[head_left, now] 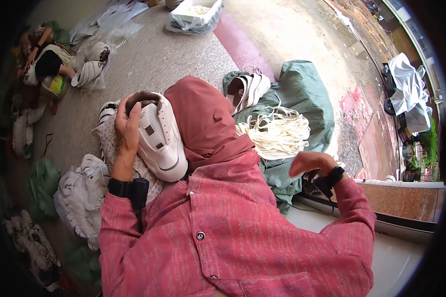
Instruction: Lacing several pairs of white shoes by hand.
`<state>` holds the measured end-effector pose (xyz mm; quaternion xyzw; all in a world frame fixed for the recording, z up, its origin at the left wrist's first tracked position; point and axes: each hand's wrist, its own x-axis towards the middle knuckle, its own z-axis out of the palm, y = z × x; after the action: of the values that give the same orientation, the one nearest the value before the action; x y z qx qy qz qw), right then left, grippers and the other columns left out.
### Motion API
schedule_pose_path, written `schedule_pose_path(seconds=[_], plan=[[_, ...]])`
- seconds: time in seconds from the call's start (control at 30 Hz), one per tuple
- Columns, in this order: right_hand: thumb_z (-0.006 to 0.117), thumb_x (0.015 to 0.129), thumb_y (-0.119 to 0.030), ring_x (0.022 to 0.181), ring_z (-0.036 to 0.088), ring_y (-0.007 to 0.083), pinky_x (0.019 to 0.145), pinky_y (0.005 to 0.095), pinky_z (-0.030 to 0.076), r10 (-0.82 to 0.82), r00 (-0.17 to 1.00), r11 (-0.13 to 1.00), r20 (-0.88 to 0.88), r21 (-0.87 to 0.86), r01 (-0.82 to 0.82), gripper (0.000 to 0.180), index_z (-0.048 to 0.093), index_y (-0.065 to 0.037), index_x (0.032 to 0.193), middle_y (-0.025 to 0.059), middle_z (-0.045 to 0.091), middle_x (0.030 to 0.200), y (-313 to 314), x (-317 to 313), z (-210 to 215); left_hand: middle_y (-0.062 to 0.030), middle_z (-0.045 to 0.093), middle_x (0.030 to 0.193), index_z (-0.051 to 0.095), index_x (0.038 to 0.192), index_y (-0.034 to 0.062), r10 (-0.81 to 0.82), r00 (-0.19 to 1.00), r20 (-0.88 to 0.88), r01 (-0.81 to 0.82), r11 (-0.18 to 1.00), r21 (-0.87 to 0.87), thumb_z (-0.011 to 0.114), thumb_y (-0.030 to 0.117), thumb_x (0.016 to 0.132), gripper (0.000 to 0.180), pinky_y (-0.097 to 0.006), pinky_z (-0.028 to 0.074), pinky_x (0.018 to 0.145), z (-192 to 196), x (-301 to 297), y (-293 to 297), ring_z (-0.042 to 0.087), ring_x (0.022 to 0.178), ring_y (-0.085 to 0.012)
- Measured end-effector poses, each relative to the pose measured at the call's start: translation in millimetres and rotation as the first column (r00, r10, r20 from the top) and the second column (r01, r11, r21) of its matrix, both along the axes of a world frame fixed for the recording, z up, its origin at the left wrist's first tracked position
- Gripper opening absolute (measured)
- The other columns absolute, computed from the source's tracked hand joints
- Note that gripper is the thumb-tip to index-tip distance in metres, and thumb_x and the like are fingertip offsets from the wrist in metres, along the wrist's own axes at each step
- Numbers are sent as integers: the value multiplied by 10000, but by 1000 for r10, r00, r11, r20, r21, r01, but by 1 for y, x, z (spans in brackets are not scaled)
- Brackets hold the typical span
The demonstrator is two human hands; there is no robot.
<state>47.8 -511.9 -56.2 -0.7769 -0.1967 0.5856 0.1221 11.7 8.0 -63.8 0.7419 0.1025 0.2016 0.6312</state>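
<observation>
My left hand (127, 129) is closed on a white sneaker (159, 143) with small dark patches on its side, its toe toward me and its dark-lined opening away. No lace shows in the part of the sneaker I can see. To the right, my right hand (314, 162) is raised near a loose bundle of cream shoelaces (275, 132), apart from the sneaker. Its fingers are bent and pressed together, and what they hold, if anything, is hidden. The laces lie on a green cloth or sack (312, 96), with several white shoe pieces (251, 90) just beyond.
White shoes (83, 193) are piled at my left. A plastic-lined white tub (195, 16) stands on the far floor. At the far left another person's arm (39, 43) reaches among shoes. A low ledge (398, 198) lies right of me; a covered vehicle (410, 91) stands outside.
</observation>
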Motion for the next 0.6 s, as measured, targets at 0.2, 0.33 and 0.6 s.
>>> schedule_pose_path(seconds=[0.2, 0.33, 0.6], plan=[[637, 913, -180, 740, 645, 119, 630, 263, 517, -628, 761, 663, 164, 625, 413, 231, 685, 29, 998, 62, 683, 831, 45, 46, -107, -153, 563, 1236, 482, 1312, -41, 24, 997, -74, -19, 997, 74, 529, 285, 963, 480, -321, 400, 997, 6, -3, -2, 528, 1145, -237], [695, 845, -233, 589, 658, 151, 456, 283, 493, -817, 541, 546, 202, 572, 612, 274, 677, 37, 882, 81, 657, 714, 101, 83, -190, -170, 536, 1279, 464, 1331, -47, 61, 993, -99, -48, 990, 130, 523, 280, 963, 496, -335, 383, 1015, 11, -5, -5, 504, 1183, -248], [705, 858, -165, 464, 478, 74, 400, 226, 354, -944, 71, -121, -321, 540, 833, 131, 651, -49, 831, -9, 541, 611, 110, 110, -216, -116, 559, 1231, 506, 1279, -43, 19, 997, -73, -13, 996, 85, 504, 211, 973, 397, -300, 386, 1002, 3, -5, -2, 520, 1127, -198]])
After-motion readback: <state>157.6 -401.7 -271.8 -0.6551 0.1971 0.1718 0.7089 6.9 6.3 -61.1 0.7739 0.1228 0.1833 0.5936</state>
